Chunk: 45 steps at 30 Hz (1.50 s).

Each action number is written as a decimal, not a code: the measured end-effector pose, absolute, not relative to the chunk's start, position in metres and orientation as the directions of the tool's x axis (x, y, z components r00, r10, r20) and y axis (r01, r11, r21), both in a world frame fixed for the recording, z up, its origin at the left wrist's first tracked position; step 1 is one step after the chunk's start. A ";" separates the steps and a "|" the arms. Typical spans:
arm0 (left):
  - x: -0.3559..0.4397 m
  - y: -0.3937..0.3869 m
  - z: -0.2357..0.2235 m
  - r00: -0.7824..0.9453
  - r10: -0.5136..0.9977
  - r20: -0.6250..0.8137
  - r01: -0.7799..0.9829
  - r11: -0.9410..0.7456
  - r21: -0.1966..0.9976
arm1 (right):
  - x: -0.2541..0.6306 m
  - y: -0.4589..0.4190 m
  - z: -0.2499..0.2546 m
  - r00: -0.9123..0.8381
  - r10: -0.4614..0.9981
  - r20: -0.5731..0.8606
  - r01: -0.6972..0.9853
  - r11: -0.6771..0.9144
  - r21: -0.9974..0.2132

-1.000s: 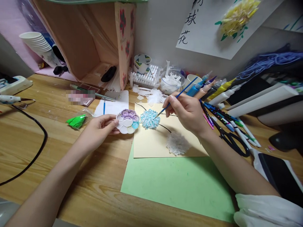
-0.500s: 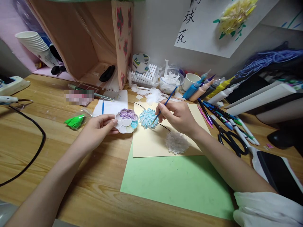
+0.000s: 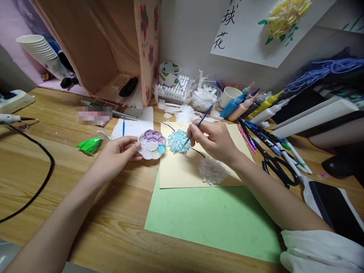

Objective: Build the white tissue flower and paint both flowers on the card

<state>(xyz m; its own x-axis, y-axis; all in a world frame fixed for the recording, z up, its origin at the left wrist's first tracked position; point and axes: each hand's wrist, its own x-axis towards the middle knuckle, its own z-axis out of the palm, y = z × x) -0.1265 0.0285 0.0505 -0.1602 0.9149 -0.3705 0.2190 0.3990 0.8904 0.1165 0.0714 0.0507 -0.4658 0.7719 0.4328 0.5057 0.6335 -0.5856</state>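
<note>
Both closed; left grip (image 3: 121, 151): palette (image 3: 152, 145), purple paint (image 3: 153, 134); right grip (image 3: 212, 139): brush (image 3: 205, 115); bowl (image 3: 218, 98): white scraps (image 3: 206, 93)

1. The palette (image 3: 152, 145) is white, its wells stained purple and turquoise.
2. The paintbrush (image 3: 206, 114) has a blue handle.
3. The ruffled flower (image 3: 178, 141) mixes light blue with white.
4. The second flower (image 3: 212, 171) is greyish white.
5. The card (image 3: 178, 174) is plain cream, marked with thin black lines (image 3: 197, 152).
6. The sheet (image 3: 210, 220) is pale green.
7. The counter (image 3: 113, 231) shows tan-brown wood grain.
8. The box (image 3: 148, 72) is peachy pink, patterned with red blossoms.
9. The cord bundle (image 3: 327, 72) is violet-blue.
</note>
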 end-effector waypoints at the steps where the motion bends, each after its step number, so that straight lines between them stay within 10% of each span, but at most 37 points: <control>1: -0.126 0.028 0.050 -0.157 0.918 -0.365 0.223 0.393 0.892 | 0.116 0.071 0.051 -0.476 0.769 0.427 0.507 0.637 -0.581; 16: -0.125 0.029 0.052 -0.174 0.900 -0.399 0.210 0.429 0.878 | 0.117 0.070 0.051 -0.491 0.746 0.449 0.523 0.665 -0.533; 24: -0.126 0.028 0.050 -0.158 0.911 -0.380 0.222 0.408 0.886 | 0.117 0.062 0.057 -0.441 0.773 0.456 0.261 0.596 -0.759; 34: -0.128 0.026 0.049 -0.091 0.931 -0.354 0.228 0.366 0.903 | 0.107 0.058 0.050 -0.629 0.645 0.433 0.281 0.709 -0.647; 45: -0.127 0.026 0.050 -0.114 0.923 -0.368 0.219 0.384 0.897 | 0.111 0.062 0.047 -0.526 0.777 0.346 0.146 0.484 -0.863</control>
